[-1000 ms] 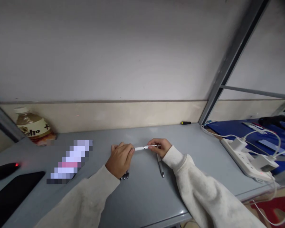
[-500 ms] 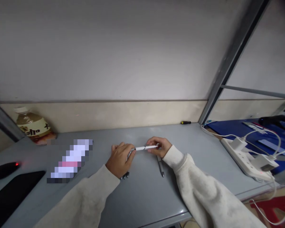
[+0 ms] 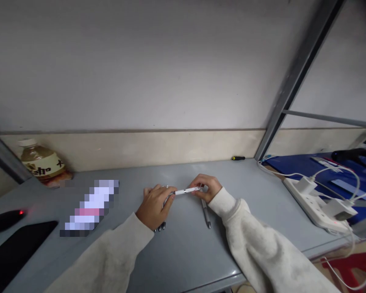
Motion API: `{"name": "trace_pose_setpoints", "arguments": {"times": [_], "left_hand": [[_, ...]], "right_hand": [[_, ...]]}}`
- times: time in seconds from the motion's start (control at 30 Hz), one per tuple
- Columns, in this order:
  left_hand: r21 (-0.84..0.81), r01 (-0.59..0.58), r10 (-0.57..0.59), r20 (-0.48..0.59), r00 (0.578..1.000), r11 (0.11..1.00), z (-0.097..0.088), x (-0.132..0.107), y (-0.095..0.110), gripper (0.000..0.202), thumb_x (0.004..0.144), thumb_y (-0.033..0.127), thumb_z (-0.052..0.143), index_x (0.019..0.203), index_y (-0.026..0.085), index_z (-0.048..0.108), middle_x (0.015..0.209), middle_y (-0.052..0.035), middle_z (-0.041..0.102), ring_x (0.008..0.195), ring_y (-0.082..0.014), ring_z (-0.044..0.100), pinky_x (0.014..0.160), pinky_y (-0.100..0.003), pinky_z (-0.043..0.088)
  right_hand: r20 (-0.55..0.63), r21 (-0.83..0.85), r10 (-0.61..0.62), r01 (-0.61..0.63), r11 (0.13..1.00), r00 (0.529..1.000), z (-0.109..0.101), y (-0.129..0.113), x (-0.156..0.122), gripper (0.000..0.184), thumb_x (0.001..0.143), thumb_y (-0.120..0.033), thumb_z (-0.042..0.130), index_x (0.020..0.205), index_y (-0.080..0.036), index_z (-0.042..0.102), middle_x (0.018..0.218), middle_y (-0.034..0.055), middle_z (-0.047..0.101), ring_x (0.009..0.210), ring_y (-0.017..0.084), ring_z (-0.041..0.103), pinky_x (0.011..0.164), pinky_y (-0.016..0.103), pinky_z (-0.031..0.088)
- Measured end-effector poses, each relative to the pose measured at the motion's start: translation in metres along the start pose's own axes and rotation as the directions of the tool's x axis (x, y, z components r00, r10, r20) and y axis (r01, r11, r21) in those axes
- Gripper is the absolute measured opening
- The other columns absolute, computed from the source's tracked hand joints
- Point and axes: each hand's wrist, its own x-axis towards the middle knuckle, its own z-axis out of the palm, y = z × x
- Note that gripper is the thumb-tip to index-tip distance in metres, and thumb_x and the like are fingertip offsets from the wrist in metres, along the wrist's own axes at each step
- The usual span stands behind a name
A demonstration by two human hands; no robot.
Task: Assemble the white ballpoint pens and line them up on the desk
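Note:
My two hands meet over the middle of a grey table [image 3: 183, 248]. Between them is a white pen [image 3: 186, 191], held level. My right hand [image 3: 206, 188] pinches its right end. My left hand [image 3: 154, 205] is closed on its left end, and the dark tips of several more pens [image 3: 160, 227] stick out under that palm. One more grey pen [image 3: 206, 212] lies on the table below my right wrist. Both arms wear cream sleeves.
A tea bottle [image 3: 42, 162] lies at the back left. A black phone [image 3: 15, 250] and a dark device with a red light [image 3: 4, 217] sit at the left edge. A white power strip [image 3: 319, 203] with chargers and cables is at the right, a small screwdriver [image 3: 238, 158] by the wall.
The white pen has tilted a little, its left end lower. My left fingers have shifted along it. Both hands stay in the same place.

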Motion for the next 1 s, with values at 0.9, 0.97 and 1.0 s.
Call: {"name": "trace_pose_setpoints", "arguments": {"times": [0.9, 0.97, 1.0], "left_hand": [[-0.004, 0.051, -0.051, -0.028, 0.998, 0.999, -0.003, 0.000, 0.001, 0.025, 0.087, 0.029, 0.034, 0.087, 0.022, 0.058, 0.079, -0.0008, 0.065, 0.078, -0.0200, 0.054, 0.070, -0.034, 0.026], [-0.005, 0.059, -0.059, -0.031, 0.998, 0.998, -0.003, 0.000, 0.001, 0.027, 0.088, 0.029, 0.033, 0.094, 0.023, 0.059, 0.078, -0.0010, 0.065, 0.077, -0.0200, 0.054, 0.070, -0.034, 0.027], [-0.004, 0.061, -0.061, -0.034, 0.998, 0.998, -0.003, 0.001, 0.001, 0.028, 0.088, 0.029, 0.033, 0.098, 0.024, 0.059, 0.078, -0.0008, 0.065, 0.076, -0.0199, 0.054, 0.070, -0.034, 0.027]], "right_hand": [[0.016, -0.155, -0.082, 0.084, 0.984, 0.996, -0.002, 0.003, 0.000, 0.017, 0.063, -0.005, 0.057, 0.074, -0.017, 0.060, 0.067, 0.0014, 0.057, 0.060, 0.012, 0.049, 0.056, 0.023, 0.041], [0.020, -0.206, -0.077, 0.079, 0.975, 0.997, -0.002, 0.007, 0.000, 0.020, 0.064, -0.006, 0.058, 0.079, -0.017, 0.061, 0.069, 0.0021, 0.058, 0.062, 0.013, 0.050, 0.057, 0.024, 0.041], [0.022, -0.230, -0.081, 0.084, 0.970, 0.996, -0.003, 0.008, 0.000, 0.020, 0.064, -0.006, 0.058, 0.080, -0.017, 0.062, 0.070, 0.0027, 0.058, 0.063, 0.014, 0.050, 0.058, 0.024, 0.042]]}}
